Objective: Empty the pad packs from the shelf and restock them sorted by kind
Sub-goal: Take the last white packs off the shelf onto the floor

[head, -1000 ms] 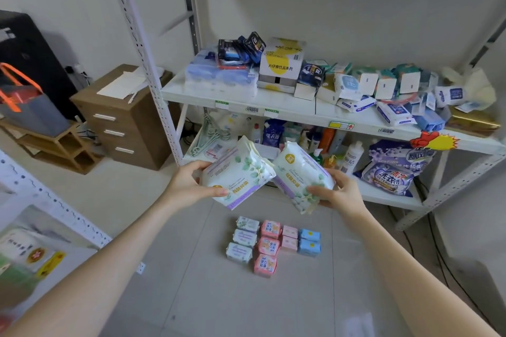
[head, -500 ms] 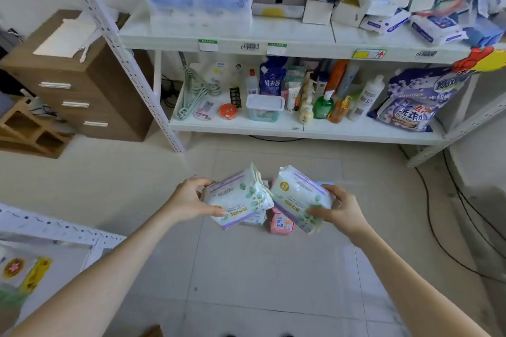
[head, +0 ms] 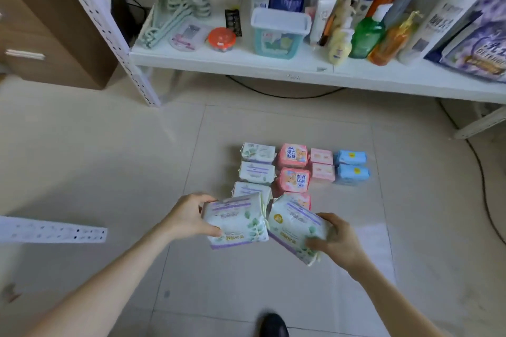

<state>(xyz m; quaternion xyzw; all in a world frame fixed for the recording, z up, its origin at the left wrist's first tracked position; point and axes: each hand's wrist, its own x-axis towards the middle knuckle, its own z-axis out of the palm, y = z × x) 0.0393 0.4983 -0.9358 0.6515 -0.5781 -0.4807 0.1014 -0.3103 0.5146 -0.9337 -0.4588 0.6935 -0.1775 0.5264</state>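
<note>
Pad packs (head: 294, 169) lie in colour-sorted columns on the floor (head: 137, 159) at frame centre, while the left hand (head: 189, 217) and right hand (head: 338, 241) each grip a white leaf-print pack (head: 238, 223) just below them, so emptying appears well advanced and restocking the shelf (head: 273, 65) is not yet begun.

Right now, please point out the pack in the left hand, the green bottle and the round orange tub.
pack (head: 238, 223) that the left hand (head: 189, 217) holds: head view, middle of its front.
green bottle (head: 365, 38): head view, body below the white pump.
round orange tub (head: 221, 37): head view, top of its lid.
</note>
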